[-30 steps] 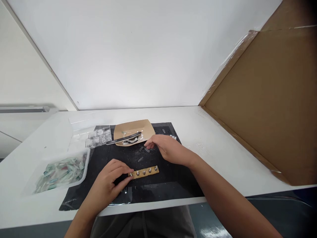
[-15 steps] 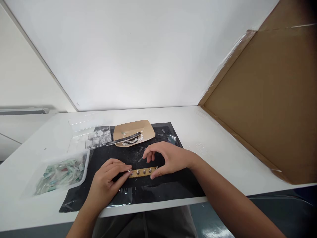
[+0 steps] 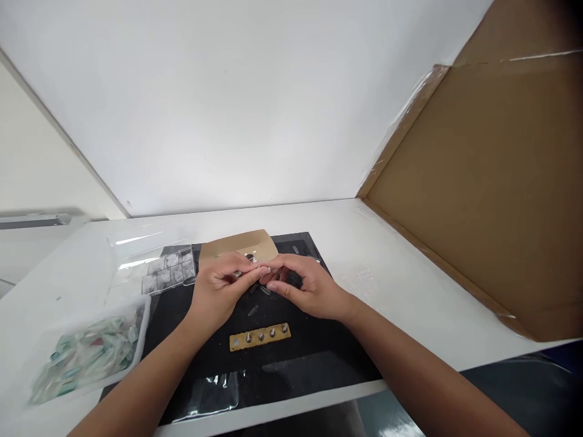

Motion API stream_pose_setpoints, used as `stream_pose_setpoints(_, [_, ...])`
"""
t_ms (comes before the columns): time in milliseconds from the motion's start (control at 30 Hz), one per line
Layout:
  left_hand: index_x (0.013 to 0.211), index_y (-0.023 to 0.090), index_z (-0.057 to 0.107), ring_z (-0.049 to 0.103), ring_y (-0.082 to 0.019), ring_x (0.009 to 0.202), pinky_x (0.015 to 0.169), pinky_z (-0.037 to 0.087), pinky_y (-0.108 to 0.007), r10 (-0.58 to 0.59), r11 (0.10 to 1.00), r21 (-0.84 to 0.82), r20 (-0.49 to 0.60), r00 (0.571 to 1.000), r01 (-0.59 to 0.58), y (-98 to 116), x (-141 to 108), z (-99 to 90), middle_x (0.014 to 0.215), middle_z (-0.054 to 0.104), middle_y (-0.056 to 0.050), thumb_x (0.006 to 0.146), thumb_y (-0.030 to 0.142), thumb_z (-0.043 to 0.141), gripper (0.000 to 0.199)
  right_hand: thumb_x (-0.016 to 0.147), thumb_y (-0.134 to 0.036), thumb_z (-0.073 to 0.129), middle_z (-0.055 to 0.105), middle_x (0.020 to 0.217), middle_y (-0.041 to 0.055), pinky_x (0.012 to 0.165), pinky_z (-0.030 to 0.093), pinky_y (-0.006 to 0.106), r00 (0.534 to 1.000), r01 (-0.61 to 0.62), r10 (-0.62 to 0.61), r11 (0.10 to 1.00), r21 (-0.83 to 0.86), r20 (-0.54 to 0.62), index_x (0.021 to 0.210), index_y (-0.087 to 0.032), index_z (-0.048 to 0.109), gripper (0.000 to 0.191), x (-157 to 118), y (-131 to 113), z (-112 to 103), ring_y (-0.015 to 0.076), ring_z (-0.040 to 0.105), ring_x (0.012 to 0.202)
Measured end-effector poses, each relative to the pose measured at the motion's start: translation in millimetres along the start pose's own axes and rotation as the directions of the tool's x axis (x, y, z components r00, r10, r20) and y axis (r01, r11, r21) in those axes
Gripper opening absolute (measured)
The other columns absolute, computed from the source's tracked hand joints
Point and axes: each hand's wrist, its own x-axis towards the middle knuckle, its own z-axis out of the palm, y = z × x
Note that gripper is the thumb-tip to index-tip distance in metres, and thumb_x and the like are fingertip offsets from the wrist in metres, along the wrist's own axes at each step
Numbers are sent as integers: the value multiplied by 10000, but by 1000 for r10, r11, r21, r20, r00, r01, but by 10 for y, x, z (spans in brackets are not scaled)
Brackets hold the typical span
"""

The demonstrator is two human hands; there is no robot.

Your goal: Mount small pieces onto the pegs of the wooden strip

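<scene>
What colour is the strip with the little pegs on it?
The strip is golden yellow-brown; it shows best in the head view.

I am not making out what, if anything, the fingers [image 3: 248,281] are pinching mid-frame; they are partly hiding the brown tray [image 3: 234,244], while the right edge is cutting off the cardboard panel [image 3: 478,200].

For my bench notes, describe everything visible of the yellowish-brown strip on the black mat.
The yellowish-brown strip is narrow, with wavy edges; its material is unclear. Four small, metallic-looking posts stand in a row, and a pale round spot marks its left end. It lies flat on the black mat, apart from the left hand and right hand.
</scene>
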Motion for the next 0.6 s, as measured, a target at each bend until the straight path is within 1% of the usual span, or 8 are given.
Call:
stream_pose_setpoints(67, [851,251,858,661,-132,713,602,501,-240,-11,1000,-2,9,1000,11,-54,-42,7,778,728,-19,885,272,831,49,1007,-318,704,752,992,16,764,553,274,1000,-8,8,1000,5,-16,1128,-239,723,145,-2,18,1,144,679,838])
stream_pose_setpoints(133, [842,256,857,649,-126,705,585,483,-235,-8,1000,-7,48,999,9,-75,-81,-19,769,713,-17,889,277,829,59,1003,-298,712,749,969,4,766,541,266,999,-11,10,1000,-13,-33,1079,-237,721,97,-2,29,13,136,675,826])
stream_pose_setpoints(200, [849,261,858,658,-124,708,586,486,-233,-21,999,-33,110,994,25,-70,-102,-63,785,723,-21,901,276,820,66,1028,-261,667,749,958,-5,770,534,261,1000,-7,7,1000,-14,-2,1077,-240,706,66,-2,28,27,130,684,824])
stream_pose_setpoints(267, [888,270,863,683,-128,730,608,510,-235,-35,997,-64,187,982,48,-47,-107,-108,825,745,-29,924,274,800,73,1061,-225,590,743,907,-17,767,521,265,1000,6,-6,1000,-23,30,1082,-241,682,96,-2,19,33,125,691,802])
stream_pose_setpoints(333, [939,270,864,712,-140,776,658,547,-247,-22,997,-70,243,970,40,-11,-106,-143,876,760,-41,946,265,775,90,1077,-201,537,740,866,-27,795,495,292,999,45,-43,996,-76,27,1076,-241,658,127,-2,12,31,128,688,793])
stream_pose_setpoints(400, [985,263,859,727,-146,804,682,566,-251,9,999,-49,251,968,3,28,-104,-165,915,764,-50,954,251,762,103,1078,-200,526,744,865,-31,862,452,339,994,109,-109,983,-145,8,1069,-242,638,121,0,9,28,140,680,810])
stream_pose_setpoints(500, [1022,273,855,695,-113,713,562,518,-210,15,1000,-27,228,973,-9,61,-97,-185,932,764,-43,938,241,778,118,1075,-212,535,742,896,-26,908,394,376,984,170,-177,964,-207,-17,1053,-240,626,98,4,12,35,149,669,841])
stream_pose_setpoints(600, [961,274,858,646,-85,632,484,458,-185,-18,998,-49,211,977,29,55,-85,-210,892,757,-27,901,243,819,78,1075,-201,531,740,928,-17,908,381,373,984,166,-177,957,-239,-22,1021,-235,623,112,1,21,58,148,661,858])
